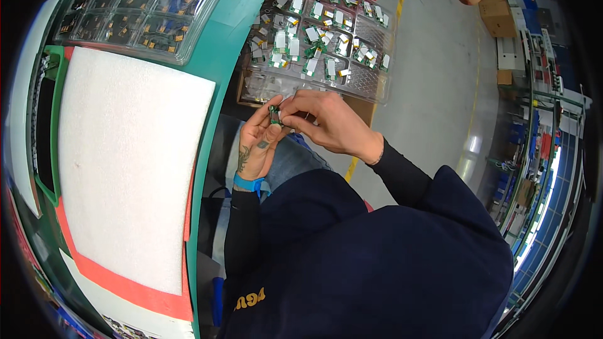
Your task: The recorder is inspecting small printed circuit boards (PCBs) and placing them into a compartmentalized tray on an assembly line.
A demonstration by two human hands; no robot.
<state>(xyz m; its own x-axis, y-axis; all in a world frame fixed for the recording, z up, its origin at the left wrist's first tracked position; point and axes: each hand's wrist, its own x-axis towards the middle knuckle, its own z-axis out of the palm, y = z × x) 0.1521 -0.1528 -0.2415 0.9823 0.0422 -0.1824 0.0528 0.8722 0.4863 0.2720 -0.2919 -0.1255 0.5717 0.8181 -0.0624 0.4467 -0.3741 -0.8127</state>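
Pinching a small green board [274, 115] between both hands, the left hand [256, 144] cradles it while the right hand [330, 122] grips its edge, apparently fitting a part; next needs fine alignment. A clear tray [370, 31] of similar boards sits at twelve o'clock, brown cartons [499, 12] at two.

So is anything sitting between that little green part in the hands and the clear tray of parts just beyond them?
Nothing visible does. The left hand and right hand pinch the small green part together, just short of the clear compartment tray. Only open air shows between the part and the tray's near rim.
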